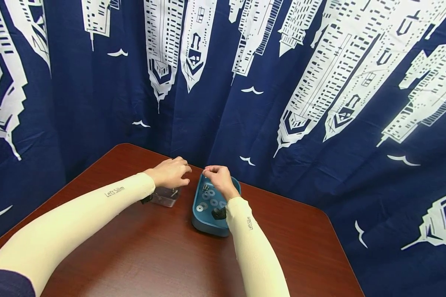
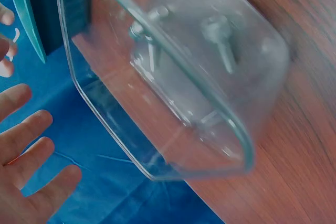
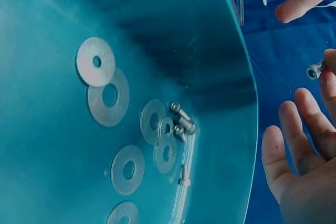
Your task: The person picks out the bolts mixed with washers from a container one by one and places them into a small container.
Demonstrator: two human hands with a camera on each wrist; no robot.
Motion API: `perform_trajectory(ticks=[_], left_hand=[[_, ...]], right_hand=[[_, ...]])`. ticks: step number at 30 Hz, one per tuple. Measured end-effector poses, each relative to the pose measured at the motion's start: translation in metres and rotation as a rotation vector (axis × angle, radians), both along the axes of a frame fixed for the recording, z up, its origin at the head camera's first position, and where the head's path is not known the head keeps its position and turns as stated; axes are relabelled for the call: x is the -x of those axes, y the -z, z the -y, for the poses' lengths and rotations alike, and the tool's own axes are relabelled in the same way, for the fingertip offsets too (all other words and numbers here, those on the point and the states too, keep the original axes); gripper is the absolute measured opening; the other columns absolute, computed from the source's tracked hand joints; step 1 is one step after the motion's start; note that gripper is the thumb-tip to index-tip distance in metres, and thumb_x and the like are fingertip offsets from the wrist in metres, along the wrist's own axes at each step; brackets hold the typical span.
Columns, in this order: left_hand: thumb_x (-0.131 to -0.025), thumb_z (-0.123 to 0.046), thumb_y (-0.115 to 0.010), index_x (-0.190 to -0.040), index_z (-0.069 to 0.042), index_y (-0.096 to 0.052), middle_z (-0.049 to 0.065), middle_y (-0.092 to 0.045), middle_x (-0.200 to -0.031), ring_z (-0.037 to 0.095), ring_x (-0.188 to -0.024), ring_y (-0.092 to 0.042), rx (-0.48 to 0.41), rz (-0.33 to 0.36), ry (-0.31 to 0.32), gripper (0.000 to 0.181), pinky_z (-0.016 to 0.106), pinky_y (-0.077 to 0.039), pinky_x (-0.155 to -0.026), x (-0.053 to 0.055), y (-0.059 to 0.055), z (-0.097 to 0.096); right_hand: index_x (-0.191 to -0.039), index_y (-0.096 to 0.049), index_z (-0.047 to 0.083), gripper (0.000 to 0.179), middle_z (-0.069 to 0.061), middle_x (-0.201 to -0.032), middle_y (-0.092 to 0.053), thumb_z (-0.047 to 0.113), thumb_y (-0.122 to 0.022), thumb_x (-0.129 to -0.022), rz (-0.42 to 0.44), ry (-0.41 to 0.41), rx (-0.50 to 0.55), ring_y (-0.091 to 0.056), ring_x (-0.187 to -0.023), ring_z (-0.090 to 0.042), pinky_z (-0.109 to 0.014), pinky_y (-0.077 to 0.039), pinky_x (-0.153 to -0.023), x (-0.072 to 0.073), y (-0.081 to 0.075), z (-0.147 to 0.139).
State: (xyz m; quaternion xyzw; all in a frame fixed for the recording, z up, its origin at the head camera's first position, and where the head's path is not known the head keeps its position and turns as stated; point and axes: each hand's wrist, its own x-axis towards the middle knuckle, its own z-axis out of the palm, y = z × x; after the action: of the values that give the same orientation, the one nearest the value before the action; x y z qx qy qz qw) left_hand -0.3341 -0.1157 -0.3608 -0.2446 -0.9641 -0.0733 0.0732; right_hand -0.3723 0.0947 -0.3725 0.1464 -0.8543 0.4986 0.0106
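A person's right hand (image 1: 220,181) grips one socket-head screw (image 3: 313,72) between thumb and finger above the far end of a blue tray (image 1: 211,229), its other fingers loosely extended. The left hand (image 1: 171,172), a little to the left, is open with its fingers spread and nothing in its grasp, above a clear box (image 1: 165,201). The single tray sits toward the far side of the table (image 1: 290,235); on its floor the right wrist's view counts seven washers (image 3: 96,51), one noticeably smaller and several overlapping. Four small screws (image 3: 184,124) can be made out beside them, three bunched together and one just apart, along the tray's left side. The one clear box stands to the left of the tray, a strip of wood between the two, its far part hidden by the left hand and wrist; at least two bolts (image 2: 226,51) lie inside, though blur prevents an exact count. Two cream sleeves (image 1: 85,210) cover the forearms, each bearing dark lettering. Beyond the reddish-brown table's far edge hangs a navy curtain (image 1: 223,111) printed with white towers, upside down, and at least seven white birds.
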Motion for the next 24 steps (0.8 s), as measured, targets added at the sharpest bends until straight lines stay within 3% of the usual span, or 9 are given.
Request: perform_trajectory(ticks=[6,15,24], left_hand=[[-0.093,-0.033,-0.062,-0.124,-0.008,-0.07,0.01,-0.065,-0.121,0.029,-0.121,-0.053,-0.007,-0.027,-0.007,0.041,0.048,-0.048,-0.098,-0.001,0.0,0.016],[-0.091,-0.031,-0.063,-0.122,-0.006,-0.071,0.011,-0.066,-0.117,0.029,-0.115,-0.056,-0.022,-0.041,-0.031,0.041,0.048,-0.05,-0.096,-0.003,-0.001,0.037],[-0.091,-0.031,-0.064,-0.123,-0.007,-0.07,0.012,-0.066,-0.121,0.03,-0.116,-0.055,-0.027,-0.03,-0.065,0.042,0.05,-0.049,-0.098,-0.006,-0.002,0.055]], right_hand=[[-0.092,-0.077,0.003,0.015,-0.006,-0.11,-0.073,0.015,-0.068,-0.092,-0.008,-0.027,0.002,-0.064,-0.098,-0.017,-0.036,-0.053,-0.094,0.0,0.001,0.011],[-0.088,-0.077,0.003,0.012,-0.005,-0.107,-0.074,0.011,-0.068,-0.09,-0.024,-0.059,-0.005,-0.063,-0.09,-0.013,-0.025,-0.05,-0.077,0.002,0.001,0.028],[-0.091,-0.077,-0.001,0.014,-0.007,-0.105,-0.074,0.01,-0.069,-0.089,-0.017,-0.088,-0.001,-0.06,-0.088,-0.014,-0.022,-0.047,-0.074,-0.001,-0.001,0.043]])
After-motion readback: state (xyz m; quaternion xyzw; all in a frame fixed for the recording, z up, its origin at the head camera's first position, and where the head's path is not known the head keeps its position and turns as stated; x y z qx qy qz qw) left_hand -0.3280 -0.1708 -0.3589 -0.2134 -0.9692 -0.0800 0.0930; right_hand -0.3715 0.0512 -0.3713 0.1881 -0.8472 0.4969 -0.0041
